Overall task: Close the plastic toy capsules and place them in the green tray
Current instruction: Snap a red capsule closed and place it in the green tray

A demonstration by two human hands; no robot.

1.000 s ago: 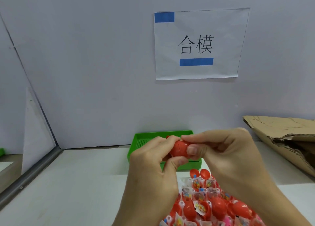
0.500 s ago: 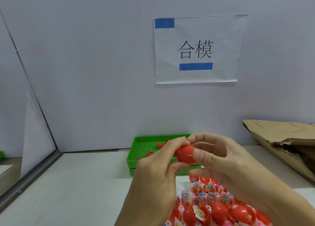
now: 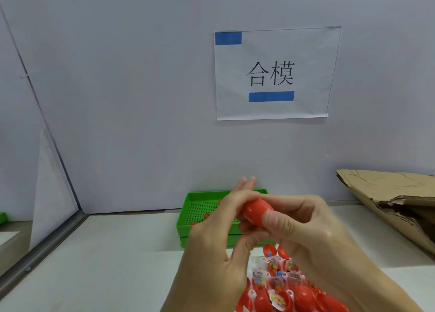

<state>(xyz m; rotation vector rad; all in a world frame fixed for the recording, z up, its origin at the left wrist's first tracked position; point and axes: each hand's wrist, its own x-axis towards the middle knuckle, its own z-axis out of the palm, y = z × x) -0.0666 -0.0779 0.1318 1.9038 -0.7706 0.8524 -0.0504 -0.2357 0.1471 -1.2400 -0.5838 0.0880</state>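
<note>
A red plastic capsule (image 3: 255,211) is held in front of me between both hands. My right hand (image 3: 306,227) grips it with thumb across the front and fingers curled behind. My left hand (image 3: 219,236) touches its left side, fingers stretched over the top and thumb below. Behind them stands the green tray (image 3: 188,217) against the wall, with red capsules partly visible inside, mostly hidden by my hands. A pile of open red capsules (image 3: 282,285) with small toy packets lies on the table under my wrists.
A torn cardboard box (image 3: 388,198) lies at the right. A paper sign (image 3: 273,74) hangs on the back wall. A metal rail (image 3: 42,248) and a partition panel border the white table on the left.
The left fingers have straightened over the capsule, and the right thumb now lies across its front. The view has tilted up slightly.
</note>
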